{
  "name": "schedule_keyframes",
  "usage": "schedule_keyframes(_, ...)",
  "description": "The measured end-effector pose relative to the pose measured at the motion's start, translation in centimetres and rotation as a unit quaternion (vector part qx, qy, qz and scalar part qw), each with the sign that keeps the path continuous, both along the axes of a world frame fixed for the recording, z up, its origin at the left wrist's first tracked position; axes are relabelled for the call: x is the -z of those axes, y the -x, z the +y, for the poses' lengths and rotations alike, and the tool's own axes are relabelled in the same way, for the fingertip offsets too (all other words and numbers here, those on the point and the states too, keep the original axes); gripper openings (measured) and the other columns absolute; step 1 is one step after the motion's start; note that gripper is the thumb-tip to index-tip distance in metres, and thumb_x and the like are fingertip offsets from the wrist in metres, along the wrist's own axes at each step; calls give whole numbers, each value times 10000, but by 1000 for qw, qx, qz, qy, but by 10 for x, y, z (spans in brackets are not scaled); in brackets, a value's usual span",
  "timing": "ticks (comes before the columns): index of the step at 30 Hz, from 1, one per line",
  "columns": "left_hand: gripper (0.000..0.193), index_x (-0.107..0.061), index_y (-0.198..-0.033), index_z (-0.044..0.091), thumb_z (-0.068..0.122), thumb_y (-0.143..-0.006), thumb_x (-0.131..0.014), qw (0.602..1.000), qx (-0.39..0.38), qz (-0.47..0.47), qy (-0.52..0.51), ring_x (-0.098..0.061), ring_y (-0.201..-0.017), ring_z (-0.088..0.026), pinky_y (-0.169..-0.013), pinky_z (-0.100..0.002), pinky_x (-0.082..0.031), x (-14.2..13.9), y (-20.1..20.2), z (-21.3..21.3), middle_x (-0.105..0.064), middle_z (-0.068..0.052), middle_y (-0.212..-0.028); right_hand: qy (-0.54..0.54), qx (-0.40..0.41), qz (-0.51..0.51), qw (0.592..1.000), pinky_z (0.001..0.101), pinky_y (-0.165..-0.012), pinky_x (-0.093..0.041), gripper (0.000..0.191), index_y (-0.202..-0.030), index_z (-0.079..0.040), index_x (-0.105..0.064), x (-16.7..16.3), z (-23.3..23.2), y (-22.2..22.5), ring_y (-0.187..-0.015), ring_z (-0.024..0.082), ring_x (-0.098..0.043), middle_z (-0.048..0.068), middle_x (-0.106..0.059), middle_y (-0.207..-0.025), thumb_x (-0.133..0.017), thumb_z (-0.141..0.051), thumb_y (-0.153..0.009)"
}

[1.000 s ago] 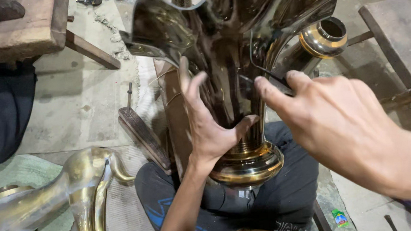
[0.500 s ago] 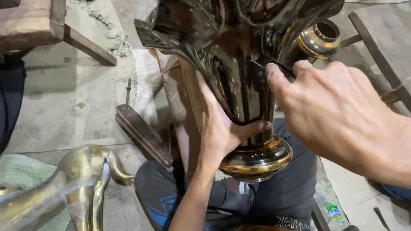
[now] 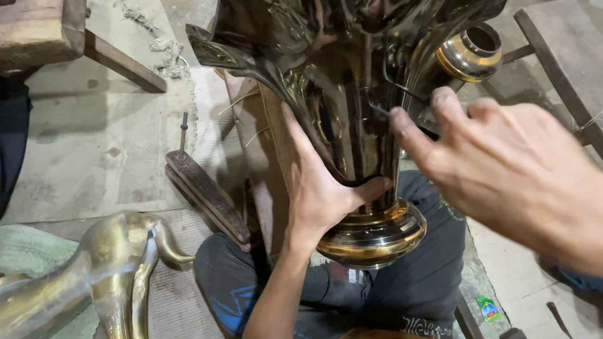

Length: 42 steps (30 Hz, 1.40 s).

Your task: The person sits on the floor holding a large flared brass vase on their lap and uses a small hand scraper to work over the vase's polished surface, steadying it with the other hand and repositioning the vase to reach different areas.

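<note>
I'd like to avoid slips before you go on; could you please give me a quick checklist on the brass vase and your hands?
1. Left hand wrapped around the neck of the brass vase: ok.
2. Vase base resting over the lap: ok.
3. Right hand pinching a thin dark tool against the vase: ok.
4. Tool tip contact: cannot tell.
5. Brass animal figure apart from the vase: ok.

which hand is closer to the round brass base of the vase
Left. The left hand grips the neck just above the brass base; the right hand is higher, at the flared body.
</note>
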<state>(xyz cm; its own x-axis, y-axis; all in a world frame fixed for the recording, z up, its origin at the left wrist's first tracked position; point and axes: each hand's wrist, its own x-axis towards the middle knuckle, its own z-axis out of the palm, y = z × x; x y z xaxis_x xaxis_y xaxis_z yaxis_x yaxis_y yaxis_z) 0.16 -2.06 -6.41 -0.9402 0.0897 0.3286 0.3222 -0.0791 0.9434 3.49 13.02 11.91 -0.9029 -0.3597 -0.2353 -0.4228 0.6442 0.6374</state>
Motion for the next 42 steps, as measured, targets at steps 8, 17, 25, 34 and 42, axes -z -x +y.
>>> schedule_keyframes(8,1530,130,-1617,-41,277,-598,-965,998,-33,6,48,-631,-1325,-386,-1146,-429,-469,-8,-1,3,-591,-278,-1440,29,-150,19,988,348,-399,-564,679,-1393,-98,-589,-13,36,8,-798,299,-726,235,-635,-1220,-645,-188,-723)
schedule_keyframes(17,1563,125,-1629,-31,318,-575,-975,997,-38,-12,71,-603,-1374,-401,-1164,-440,-463,-14,-1,4,-541,-315,-1503,130,65,24,989,367,-407,-503,604,-1437,-70,-590,-6,29,8,-477,248,-656,56,-716,-953,-575,-470,-985)
schedule_keyframes(25,1604,156,-1615,-29,377,-550,-973,993,-27,-62,96,-558,-1398,-405,-1159,-435,-449,-11,-1,2,-443,-335,-1554,131,31,52,990,365,-407,-483,628,-1449,-168,-626,6,43,5,-453,237,-627,26,-665,-864,-604,-533,-939)
schedule_keyframes(34,1551,95,-1624,-57,373,-564,-953,993,-16,-70,97,-618,-1366,-376,-1157,-417,-472,-9,1,2,-563,-296,-1486,106,51,30,993,357,-368,-428,474,-1377,-368,-658,1,56,27,-432,207,-611,-83,-652,-786,-587,-512,-931)
schedule_keyframes(42,1538,6,-1567,-129,451,-522,-961,980,-37,-98,170,-574,-1349,-397,-1133,-426,-436,-11,4,2,-527,-308,-1459,403,16,11,915,364,-426,-448,483,-1247,-161,-735,-6,96,39,-447,170,-565,49,-621,-614,-824,-221,-776)
